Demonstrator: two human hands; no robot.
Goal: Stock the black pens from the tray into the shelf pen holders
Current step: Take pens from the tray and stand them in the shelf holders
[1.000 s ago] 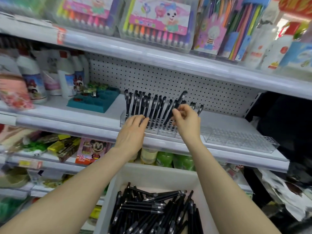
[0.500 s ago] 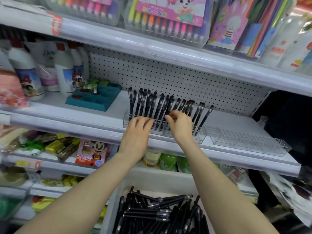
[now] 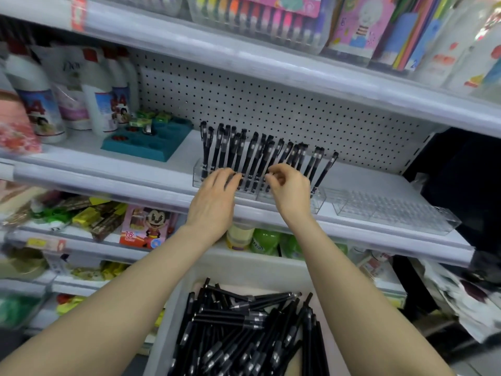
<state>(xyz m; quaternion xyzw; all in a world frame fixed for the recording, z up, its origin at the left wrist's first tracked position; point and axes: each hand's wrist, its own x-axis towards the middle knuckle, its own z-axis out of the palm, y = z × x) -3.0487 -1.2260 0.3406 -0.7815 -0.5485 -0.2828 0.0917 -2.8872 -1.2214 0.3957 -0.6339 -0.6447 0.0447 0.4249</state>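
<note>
Several black pens [image 3: 260, 156] stand in a row in a clear pen holder [image 3: 317, 200] on the middle shelf. My left hand [image 3: 217, 198] rests with straight fingers on the holder's front left part, touching the lower ends of the pens. My right hand [image 3: 290, 189] is beside it with curled fingers, pinching the lower part of one black pen [image 3: 274, 156] that stands in the holder. Below my forearms, a white tray [image 3: 173, 308] holds a loose pile of black pens [image 3: 244, 335].
A second clear holder [image 3: 393, 210], with no pens in it, sits right of the first. A teal tray [image 3: 147, 143] and white bottles [image 3: 99, 104] stand at the left of the shelf. Marker sets [image 3: 260, 20] fill the shelf above; snack packs [image 3: 89, 218] lie below.
My right hand has come down from the pen tops to the holder's level, and the tilted pen it held now stands in the row. My left hand stays on the holder.
</note>
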